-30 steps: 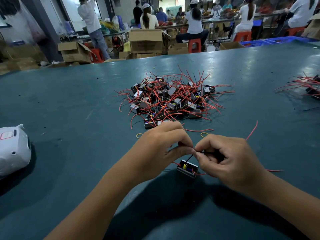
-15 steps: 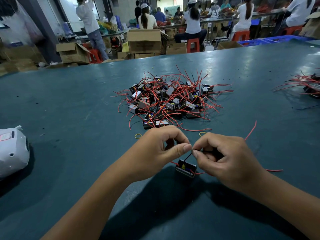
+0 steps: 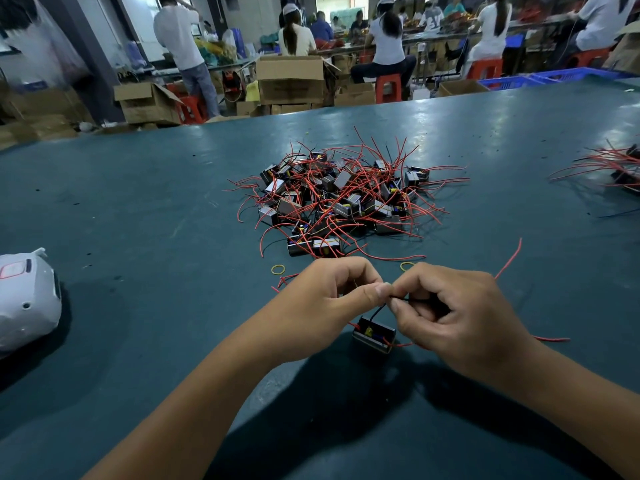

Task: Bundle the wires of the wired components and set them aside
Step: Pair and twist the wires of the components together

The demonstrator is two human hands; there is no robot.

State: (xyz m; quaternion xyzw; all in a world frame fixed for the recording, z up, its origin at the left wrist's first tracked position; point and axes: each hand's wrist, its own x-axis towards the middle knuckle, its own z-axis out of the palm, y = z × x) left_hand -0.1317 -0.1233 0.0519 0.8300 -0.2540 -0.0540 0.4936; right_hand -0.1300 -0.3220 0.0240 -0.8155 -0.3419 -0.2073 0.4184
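Little has shifted since a moment ago: both hands have only drawn closer together, thumbs now nearly touching.

Pile of wired components [image 3: 341, 199]: beyond the fingers, unbundled, red leads splayed.

Left hand [image 3: 325, 306]: fingers curled, thumb and forefinger pinching the black wire [image 3: 403, 298].

Right hand [image 3: 460, 318]: curled, pinching the same wire just beside the left thumb.

Component [image 3: 374, 334]: hanging just below the fingertips, close to the table [image 3: 138, 220].

Rubber band [image 3: 278, 269]: past the left knuckles, unused.

Risk, as I judge it: thin wire slipping the pinch and springing loose, or the long red lead [image 3: 509, 261] beyond the right hand being left out of the bundle.
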